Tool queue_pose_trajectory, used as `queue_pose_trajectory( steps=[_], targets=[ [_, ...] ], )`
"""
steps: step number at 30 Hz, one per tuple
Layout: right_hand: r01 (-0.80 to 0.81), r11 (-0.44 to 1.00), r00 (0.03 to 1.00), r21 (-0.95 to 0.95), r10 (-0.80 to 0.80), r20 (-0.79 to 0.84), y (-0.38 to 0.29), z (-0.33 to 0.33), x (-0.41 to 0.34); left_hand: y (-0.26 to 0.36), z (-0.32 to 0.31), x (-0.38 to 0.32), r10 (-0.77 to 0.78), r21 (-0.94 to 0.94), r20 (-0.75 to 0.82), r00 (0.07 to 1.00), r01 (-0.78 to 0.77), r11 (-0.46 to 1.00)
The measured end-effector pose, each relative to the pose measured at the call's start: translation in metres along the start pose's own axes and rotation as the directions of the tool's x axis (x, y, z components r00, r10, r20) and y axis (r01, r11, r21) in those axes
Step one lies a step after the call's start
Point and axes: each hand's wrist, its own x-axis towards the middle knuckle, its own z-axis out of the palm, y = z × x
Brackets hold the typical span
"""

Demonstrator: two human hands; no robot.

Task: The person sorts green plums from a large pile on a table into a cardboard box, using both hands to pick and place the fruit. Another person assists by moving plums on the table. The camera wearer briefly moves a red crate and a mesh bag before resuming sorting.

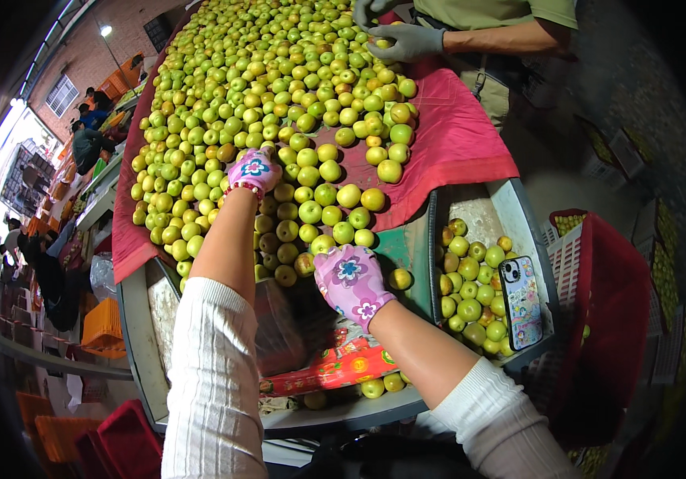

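Yellow-green fruits, likely jujubes or small apples (295, 72), cover a sorting table draped in red cloth (456, 138). My left hand (256, 169), in a pink flowered glove with a red bead bracelet at the wrist, reaches in among the fruits; its fingertips are hidden. Nearer to me, my right hand (352, 281), in a matching glove, is bent down beside the front fruits at the edge of the green surface (405, 248). Whether either hand holds a fruit cannot be seen. Red printed plastic packaging (343, 368) lies below my right hand.
A side tray at right holds more fruits (468, 308) and a phone in a stickered case (520, 302). Across the table, a co-worker's gray-gloved hand (405, 42) holds fruit. A red-lined crate (609, 323) stands at right, an orange crate (103, 326) at left. Other people work at far left.
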Motion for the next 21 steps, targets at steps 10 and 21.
queue_pose_trajectory(
  steps=[10, 21],
  targets=[
    [-0.011, 0.999, 0.999, -0.043, 0.012, 0.038, 0.003, -0.004, 0.001, 0.007, 0.031, -0.044, 0.147, -0.43, -0.054, 0.988, -0.155, 0.889],
    [-0.022, 0.999, 1.0, -0.031, 0.022, -0.022, 0.014, 0.004, 0.004, -0.021, -0.011, -0.216, 0.174, -0.603, -0.399, 0.9, -0.401, 0.69]
  ],
)
